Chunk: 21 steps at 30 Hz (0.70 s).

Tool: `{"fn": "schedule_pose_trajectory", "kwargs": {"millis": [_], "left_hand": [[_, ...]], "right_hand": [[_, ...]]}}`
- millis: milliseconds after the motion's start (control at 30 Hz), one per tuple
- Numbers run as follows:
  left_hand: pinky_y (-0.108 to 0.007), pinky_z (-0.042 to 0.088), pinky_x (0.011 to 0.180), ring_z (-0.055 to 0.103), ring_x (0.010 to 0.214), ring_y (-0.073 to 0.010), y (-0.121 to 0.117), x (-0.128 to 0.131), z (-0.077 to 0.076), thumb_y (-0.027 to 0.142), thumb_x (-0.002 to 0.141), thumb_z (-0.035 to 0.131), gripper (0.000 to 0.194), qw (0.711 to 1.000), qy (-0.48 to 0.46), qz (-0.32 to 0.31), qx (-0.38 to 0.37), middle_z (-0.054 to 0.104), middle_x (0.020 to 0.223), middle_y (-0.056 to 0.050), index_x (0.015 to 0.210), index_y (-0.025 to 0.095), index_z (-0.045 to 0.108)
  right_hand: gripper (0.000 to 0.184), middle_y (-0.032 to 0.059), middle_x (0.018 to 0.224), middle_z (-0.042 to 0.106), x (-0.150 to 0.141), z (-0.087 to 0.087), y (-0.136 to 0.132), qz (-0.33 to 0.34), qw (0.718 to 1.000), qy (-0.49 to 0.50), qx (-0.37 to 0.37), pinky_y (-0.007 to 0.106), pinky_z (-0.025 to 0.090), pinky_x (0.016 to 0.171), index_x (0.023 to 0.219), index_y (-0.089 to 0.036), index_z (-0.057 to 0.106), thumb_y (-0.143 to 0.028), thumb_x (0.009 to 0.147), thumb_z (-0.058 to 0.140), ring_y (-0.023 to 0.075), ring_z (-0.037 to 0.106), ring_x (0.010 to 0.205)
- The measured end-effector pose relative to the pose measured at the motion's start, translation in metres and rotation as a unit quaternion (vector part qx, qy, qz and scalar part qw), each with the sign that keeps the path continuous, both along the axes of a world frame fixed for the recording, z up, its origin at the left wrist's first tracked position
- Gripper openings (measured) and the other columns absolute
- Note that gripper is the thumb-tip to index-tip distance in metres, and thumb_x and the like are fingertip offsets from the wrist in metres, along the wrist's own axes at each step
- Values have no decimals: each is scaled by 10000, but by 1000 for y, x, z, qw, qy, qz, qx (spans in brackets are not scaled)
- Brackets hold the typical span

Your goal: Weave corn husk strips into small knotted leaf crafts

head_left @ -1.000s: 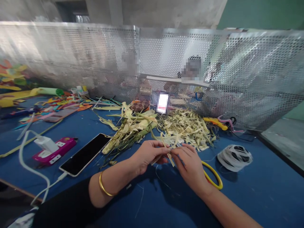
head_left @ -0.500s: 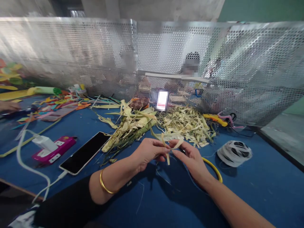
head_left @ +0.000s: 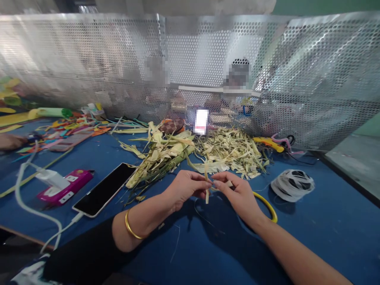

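My left hand [head_left: 185,188] is closed in a pinch on a pale strip of dried husk [head_left: 207,194], which stands roughly upright between thumb and fingers. Close by on the right, my right hand [head_left: 239,194] has thumb and forefinger pressed together on another pale end of husk, mostly hidden by the fingers. Both hands are held above the blue table [head_left: 190,253]. Behind them lie a bundle of long husks [head_left: 169,152] and a heap of shredded husk pieces [head_left: 234,152]. Partly covered by my right hand is a yellow curved handle [head_left: 270,209].
A roll of white thread [head_left: 292,185] sits at right. To the left are a black-screened phone [head_left: 103,192] on a cable and a magenta power strip [head_left: 67,188]. A perforated metal screen [head_left: 118,71] spans the back. Another person's hand [head_left: 12,141] is at far left.
My right fingers have closed over the crosswise husk end, which stuck out above them before. The upright strip is straighter. The whole view has shifted slightly.
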<state>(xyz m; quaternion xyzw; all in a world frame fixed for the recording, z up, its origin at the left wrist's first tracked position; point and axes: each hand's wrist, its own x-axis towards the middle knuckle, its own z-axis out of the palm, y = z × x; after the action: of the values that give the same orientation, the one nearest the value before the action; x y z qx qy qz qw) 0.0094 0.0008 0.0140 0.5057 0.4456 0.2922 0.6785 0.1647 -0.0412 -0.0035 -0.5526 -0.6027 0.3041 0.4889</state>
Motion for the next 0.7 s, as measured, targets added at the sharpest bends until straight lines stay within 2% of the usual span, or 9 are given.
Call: {"fn": "schedule_pose_trajectory", "kwargs": {"millis": [67, 133, 233, 333, 433, 600, 700], "left_hand": [[-206, 457, 522, 517, 435, -70, -3, 0, 3, 141, 634, 676, 44, 999, 14, -29, 22, 615, 515, -9, 605, 109, 685], [-204, 451, 514, 511, 432, -74, -6, 0, 4, 143, 631, 666, 89, 997, 32, -63, 34, 605, 491, -6, 546, 116, 663], [-207, 450, 521, 519, 444, -83, -9, 0, 2, 209, 637, 676, 125, 993, 51, -99, 43, 617, 500, -8, 544, 127, 664], [-217, 457, 534, 535, 460, -95, -7, -1, -1, 260, 637, 683, 150, 990, 57, -118, 50, 629, 516, -13, 560, 131, 670], [-221, 460, 529, 530, 440, -97, -6, -1, -4, 184, 618, 653, 96, 986, 67, -141, 62, 605, 480, 3, 533, 137, 658], [-217, 445, 486, 528, 414, -103, -8, 0, -6, 182, 620, 653, 131, 981, 88, -154, 77, 583, 442, 3, 497, 137, 641], [-220, 457, 504, 528, 419, -96, -8, 0, -4, 206, 629, 684, 128, 984, 72, -146, 66, 604, 468, -14, 535, 122, 660]], "right_hand": [[183, 17, 751, 665, 0, 3, 0, -2, 1000, -12, 19, 276, 453, 656, 826, -196, 686, -330, 716, 629, 163, 581, 700], [123, 11, 696, 645, -1, 5, -1, 13, 1000, -18, 20, 277, 442, 652, 714, -194, 672, -309, 710, 628, 161, 568, 679], [177, -2, 603, 599, -4, 4, -2, 27, 999, -18, 16, 274, 417, 617, 577, -194, 597, -294, 723, 610, 151, 536, 624], [180, -3, 604, 587, -6, 1, -4, 14, 999, -14, 33, 275, 401, 616, 575, -194, 566, -272, 734, 595, 148, 519, 621], [196, -5, 592, 565, -8, -4, -5, 10, 999, -16, 27, 275, 388, 614, 564, -190, 552, -261, 745, 580, 144, 502, 614], [222, -26, 553, 515, -7, -8, -2, 0, 998, 55, -26, 253, 362, 552, 576, -190, 539, -338, 723, 613, 125, 446, 556], [260, -22, 552, 512, -1, -6, 1, -25, 998, 50, -18, 256, 366, 559, 576, -192, 536, -363, 769, 573, 132, 463, 562]]}}
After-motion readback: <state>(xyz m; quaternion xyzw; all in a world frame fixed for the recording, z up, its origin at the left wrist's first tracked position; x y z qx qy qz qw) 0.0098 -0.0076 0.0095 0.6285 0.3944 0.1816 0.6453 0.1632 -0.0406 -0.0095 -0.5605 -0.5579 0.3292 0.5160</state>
